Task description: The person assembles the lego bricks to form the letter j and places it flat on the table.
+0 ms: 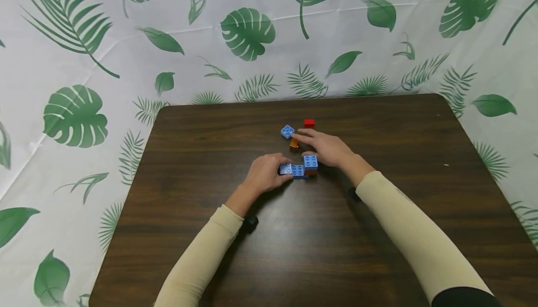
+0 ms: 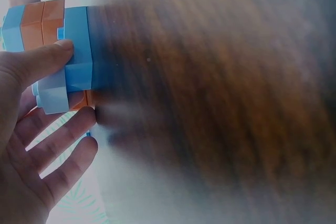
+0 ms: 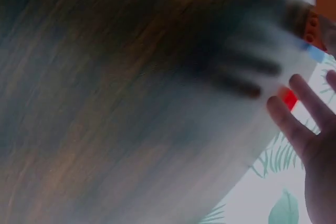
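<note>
My left hand pinches the left end of a joined toy brick build, with the thumb on its near side. At that end is a light blue brick, joined to a blue brick. Orange bricks with another blue brick on top form a taller stack at the right end. My right hand hovers behind the stack, its fingers stretched out by a loose orange brick. Whether a fingertip touches that orange brick, I cannot tell.
Behind the orange brick lies a loose blue brick. A red brick sits farther back, beyond the right fingers. Everything stands on a dark wooden table, with a leaf-patterned cloth hanging behind its far edge.
</note>
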The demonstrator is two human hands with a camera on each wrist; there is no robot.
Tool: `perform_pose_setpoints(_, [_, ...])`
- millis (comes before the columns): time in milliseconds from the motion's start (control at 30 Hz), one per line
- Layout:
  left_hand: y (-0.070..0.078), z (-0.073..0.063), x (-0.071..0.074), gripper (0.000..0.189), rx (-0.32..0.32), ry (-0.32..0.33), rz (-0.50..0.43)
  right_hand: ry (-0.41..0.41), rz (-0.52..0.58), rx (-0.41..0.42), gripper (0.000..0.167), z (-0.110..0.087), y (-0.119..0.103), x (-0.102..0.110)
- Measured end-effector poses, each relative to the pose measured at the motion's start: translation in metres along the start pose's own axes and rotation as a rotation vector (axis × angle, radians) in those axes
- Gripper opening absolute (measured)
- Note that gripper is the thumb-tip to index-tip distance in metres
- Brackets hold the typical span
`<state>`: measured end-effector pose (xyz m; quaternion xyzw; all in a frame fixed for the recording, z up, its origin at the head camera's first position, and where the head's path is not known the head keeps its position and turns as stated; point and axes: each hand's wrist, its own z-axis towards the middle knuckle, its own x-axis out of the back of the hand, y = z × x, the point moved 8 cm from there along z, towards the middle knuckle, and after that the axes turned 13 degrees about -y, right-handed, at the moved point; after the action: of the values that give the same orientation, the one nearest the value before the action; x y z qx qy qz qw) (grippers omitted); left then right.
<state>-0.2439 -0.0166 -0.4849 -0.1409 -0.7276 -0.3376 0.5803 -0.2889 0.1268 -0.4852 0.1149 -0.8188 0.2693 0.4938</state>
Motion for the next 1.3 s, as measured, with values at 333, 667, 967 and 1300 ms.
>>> perform_pose_setpoints(333, [0.000,0.000,-0.002,0.040,0.001,-0.009,-0.002,0.053,-0.079,-0.015,0.054,0.008,0.003,-0.005])
perform_pose_setpoints(667, [0.000,-0.001,-0.002,0.040,0.007,-0.014,-0.009,0.179,-0.066,-0.058,0.031,0.004,0.006,0.001])
perform_pose_setpoints(967, [-0.001,-0.002,-0.001,0.040,0.007,-0.019,-0.014,0.234,0.013,-0.117,0.047,-0.010,0.016,0.005])
perform_pose_setpoints(1300, [-0.001,-0.001,0.001,0.040,0.001,-0.001,0.007,0.351,0.390,-0.097,0.046,-0.054,0.023,0.027])
